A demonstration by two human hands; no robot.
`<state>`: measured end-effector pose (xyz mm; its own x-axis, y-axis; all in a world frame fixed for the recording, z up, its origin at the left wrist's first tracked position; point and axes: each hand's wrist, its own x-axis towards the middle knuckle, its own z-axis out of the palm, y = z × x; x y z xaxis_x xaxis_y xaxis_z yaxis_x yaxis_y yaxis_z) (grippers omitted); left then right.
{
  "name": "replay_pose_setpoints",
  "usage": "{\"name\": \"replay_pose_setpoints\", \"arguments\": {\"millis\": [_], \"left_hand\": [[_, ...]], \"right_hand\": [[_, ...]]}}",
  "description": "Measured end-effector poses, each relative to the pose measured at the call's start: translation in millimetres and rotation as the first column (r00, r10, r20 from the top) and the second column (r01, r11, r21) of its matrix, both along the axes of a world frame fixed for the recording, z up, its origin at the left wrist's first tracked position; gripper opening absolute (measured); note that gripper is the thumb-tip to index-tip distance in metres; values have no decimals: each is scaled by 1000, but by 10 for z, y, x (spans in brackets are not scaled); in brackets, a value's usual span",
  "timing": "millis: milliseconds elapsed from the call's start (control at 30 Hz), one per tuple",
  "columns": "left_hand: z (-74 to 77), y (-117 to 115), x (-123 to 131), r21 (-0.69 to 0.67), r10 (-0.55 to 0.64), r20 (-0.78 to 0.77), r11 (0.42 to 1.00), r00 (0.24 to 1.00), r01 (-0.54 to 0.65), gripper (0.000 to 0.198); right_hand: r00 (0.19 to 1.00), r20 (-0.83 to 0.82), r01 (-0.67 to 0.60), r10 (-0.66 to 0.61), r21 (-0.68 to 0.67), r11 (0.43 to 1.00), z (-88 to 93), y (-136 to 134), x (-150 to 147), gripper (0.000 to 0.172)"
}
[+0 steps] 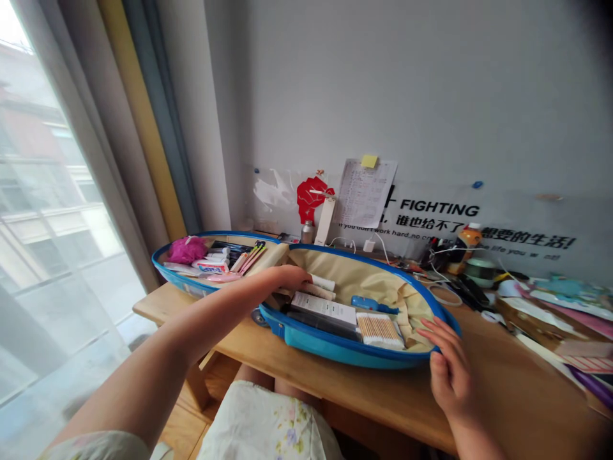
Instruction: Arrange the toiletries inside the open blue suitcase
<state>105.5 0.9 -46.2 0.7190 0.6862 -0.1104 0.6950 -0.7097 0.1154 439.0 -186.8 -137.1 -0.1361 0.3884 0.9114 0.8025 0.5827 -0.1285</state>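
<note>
A blue hard-shell case (335, 348) lies open on the wooden desk (364, 390), its two halves side by side. My left hand (287, 278) rests palm down over the middle of the case, next to white tubes (322, 282). My right hand (447, 364) grips the near right rim. The near half holds a white box (323, 308), a pack of cotton swabs (378, 330) and a blue toothbrush holder (373, 305) on beige lining. The far half holds a pink shower puff (186, 250), a toothpaste box (211, 266) and several toothbrushes (249, 257).
Cables, bottles, a green container (480, 271) and piled papers (565, 313) cover the desk's right side. A printed wall sticker (479, 217) and a pinned sheet (364, 193) sit behind. A curtained window (62, 223) stands left. My floral-covered lap (268, 425) shows below.
</note>
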Motion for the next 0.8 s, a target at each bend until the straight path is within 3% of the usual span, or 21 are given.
{"name": "replay_pose_setpoints", "arguments": {"millis": [400, 633, 800], "left_hand": [[-13, 4, -122, -58, 25, -62, 998, 998, -29, 32], [-55, 26, -137, -29, 15, 10, 999, 1000, -15, 26], [64, -50, -131, 60, 52, 129, 996, 990, -61, 32]], "right_hand": [[1000, -15, 13, -13, 1, 1000, 4, 3, -9, 35], [1000, 9, 7, -7, 1, 1000, 7, 5, 2, 34], [1000, 1, 3, -3, 1, 1000, -15, 16, 23, 35]]}}
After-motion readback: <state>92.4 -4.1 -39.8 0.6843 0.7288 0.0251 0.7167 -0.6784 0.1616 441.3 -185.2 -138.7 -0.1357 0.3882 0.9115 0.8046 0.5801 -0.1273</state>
